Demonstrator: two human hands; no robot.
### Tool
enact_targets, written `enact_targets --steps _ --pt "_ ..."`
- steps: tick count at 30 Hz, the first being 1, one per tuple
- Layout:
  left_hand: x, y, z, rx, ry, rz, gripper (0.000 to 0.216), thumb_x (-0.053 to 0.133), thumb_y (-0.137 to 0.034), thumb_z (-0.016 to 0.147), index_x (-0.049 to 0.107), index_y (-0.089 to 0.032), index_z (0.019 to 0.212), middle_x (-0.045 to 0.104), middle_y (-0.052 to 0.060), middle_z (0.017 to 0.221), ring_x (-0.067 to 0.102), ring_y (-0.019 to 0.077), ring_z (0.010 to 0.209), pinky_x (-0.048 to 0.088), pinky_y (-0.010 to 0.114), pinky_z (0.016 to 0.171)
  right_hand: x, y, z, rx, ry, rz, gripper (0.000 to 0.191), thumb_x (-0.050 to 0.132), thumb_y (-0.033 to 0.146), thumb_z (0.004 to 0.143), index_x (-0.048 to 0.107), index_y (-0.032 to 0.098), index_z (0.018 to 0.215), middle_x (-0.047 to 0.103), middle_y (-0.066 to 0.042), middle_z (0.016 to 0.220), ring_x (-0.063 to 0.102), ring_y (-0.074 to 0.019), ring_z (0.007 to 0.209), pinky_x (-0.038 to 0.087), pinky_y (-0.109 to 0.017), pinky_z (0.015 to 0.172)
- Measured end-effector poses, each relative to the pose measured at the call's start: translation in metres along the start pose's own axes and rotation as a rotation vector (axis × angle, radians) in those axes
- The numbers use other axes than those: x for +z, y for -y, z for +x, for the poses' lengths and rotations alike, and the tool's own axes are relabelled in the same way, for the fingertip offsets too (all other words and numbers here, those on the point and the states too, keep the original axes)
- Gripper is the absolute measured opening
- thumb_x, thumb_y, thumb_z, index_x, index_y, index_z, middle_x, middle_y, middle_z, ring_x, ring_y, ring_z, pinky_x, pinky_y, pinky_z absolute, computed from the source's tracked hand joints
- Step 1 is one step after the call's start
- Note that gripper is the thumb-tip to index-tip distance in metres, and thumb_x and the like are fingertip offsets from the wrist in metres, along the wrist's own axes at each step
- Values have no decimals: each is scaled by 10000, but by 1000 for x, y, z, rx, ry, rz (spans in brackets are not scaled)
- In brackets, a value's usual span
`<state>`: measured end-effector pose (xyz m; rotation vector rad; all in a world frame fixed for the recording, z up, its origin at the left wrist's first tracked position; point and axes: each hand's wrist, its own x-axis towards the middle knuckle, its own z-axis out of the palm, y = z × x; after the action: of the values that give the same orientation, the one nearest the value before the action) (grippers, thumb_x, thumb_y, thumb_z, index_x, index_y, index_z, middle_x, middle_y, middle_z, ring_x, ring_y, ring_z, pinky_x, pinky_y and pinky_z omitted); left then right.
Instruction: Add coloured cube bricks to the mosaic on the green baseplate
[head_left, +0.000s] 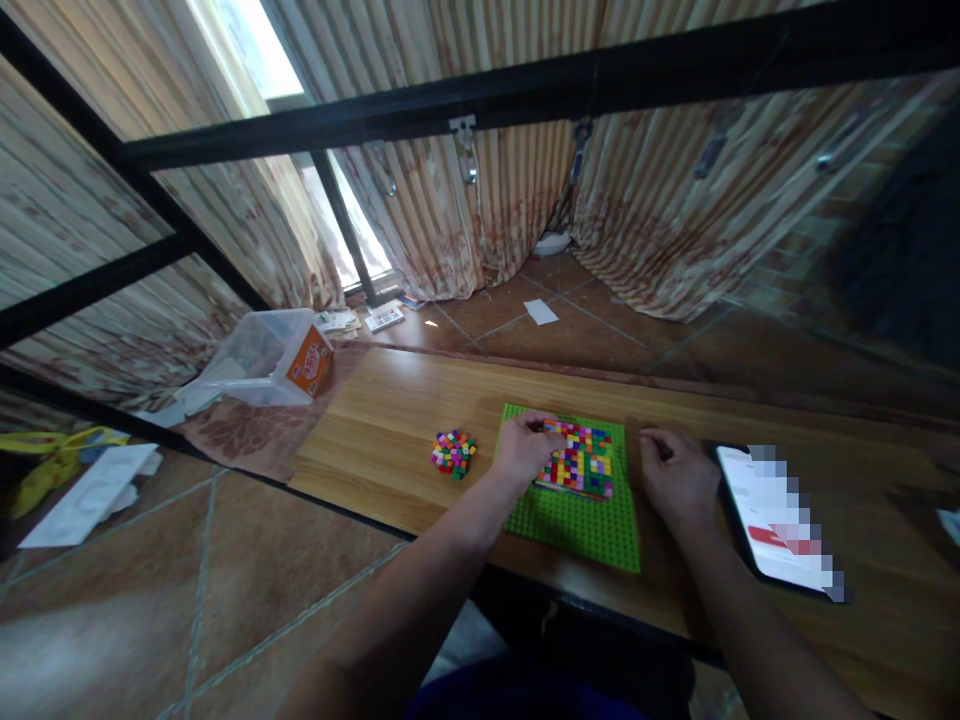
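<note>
The left hand (525, 450) curls its fingers onto the block mosaic (583, 464) at the green baseplate's (577, 528) far-left part (whether it is pinching, I cannot tell). Loose cubes (453, 453) lie left of the baseplate, nearest that hand. The right hand (675, 476) rests in a loose fist beside its right edge.

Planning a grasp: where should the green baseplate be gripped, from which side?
Pinch the green baseplate by its bare near edge, from the person's side, likely. It lies flat; bricks fill the far half and the left hand rests there.
</note>
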<state>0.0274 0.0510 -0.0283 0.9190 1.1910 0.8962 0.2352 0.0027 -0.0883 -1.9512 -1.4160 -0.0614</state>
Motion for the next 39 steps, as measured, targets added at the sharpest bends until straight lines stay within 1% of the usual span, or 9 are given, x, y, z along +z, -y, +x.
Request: enact_targets --steps 4,9,11,16,19,24,30,33,39 --pt "-4 5 -2 56 25 42 327 707 -84 573 696 -149 893 636 -37 686 560 97 612 466 222 630 0 -2 0 -7 13 -19 322 444 379 840 696 184 889 700 -87 882 616 -233 805 455 -343 734" --pt "-23 14 -15 255 -23 175 447 734 -154 636 675 -146 1080 690 72 1048 610 172 920 490 274 803 0 -5 0 -17 15 -24 320 441 377 836 695 190 889 698 -87 894 612 -233 809 453 -345 737" --pt "-36 14 -23 282 -45 224 434 704 -142 663 671 -152 1096 680 84 1108 604 185 959 490 285 817 0 -5 0 -21 11 -12 318 443 376 833 695 189 888 698 -86 894 610 -227 803 453 -340 740" --pt "-75 12 -38 323 -67 241 316 634 -137 709 687 -154 1020 699 65 1011 618 163 871 492 255 751 -1 -2 0 -9 31 -24 330 441 378 836 700 184 902 700 -87 889 606 -224 792 448 -335 729" --pt "-103 14 -42 385 -151 298 192 617 -133 719 697 -158 892 702 42 898 625 143 804 487 248 764 -1 -2 0 9 31 -35 340 448 383 834 706 174 902 702 -92 869 610 -228 781 447 -338 721" --pt "-134 13 -52 455 -257 700 167 551 -131 796 693 -198 853 701 35 891 627 151 821 483 283 805 -1 -3 0 14 27 -17 325 464 378 830 707 174 904 706 -94 881 617 -234 783 453 -350 733" --pt "-124 4 -53 560 -196 1148 199 530 -138 840 692 -219 921 688 51 1035 604 191 992 443 351 933 0 -5 -1 -7 15 -27 321 458 388 838 700 184 893 693 -90 868 608 -242 788 448 -357 720" --pt "-114 2 -48 567 -194 1324 187 518 -173 859 683 -207 940 667 65 1071 582 211 987 422 381 923 0 -5 -1 -1 22 -29 335 454 394 840 700 174 901 690 -92 854 607 -236 773 446 -352 715" --pt "-106 3 -40 544 -220 1462 166 499 -185 873 663 -204 897 653 68 1046 545 231 972 389 391 877 -1 -2 -1 -11 12 -18 316 449 376 840 698 187 888 700 -88 884 617 -236 792 454 -349 734"
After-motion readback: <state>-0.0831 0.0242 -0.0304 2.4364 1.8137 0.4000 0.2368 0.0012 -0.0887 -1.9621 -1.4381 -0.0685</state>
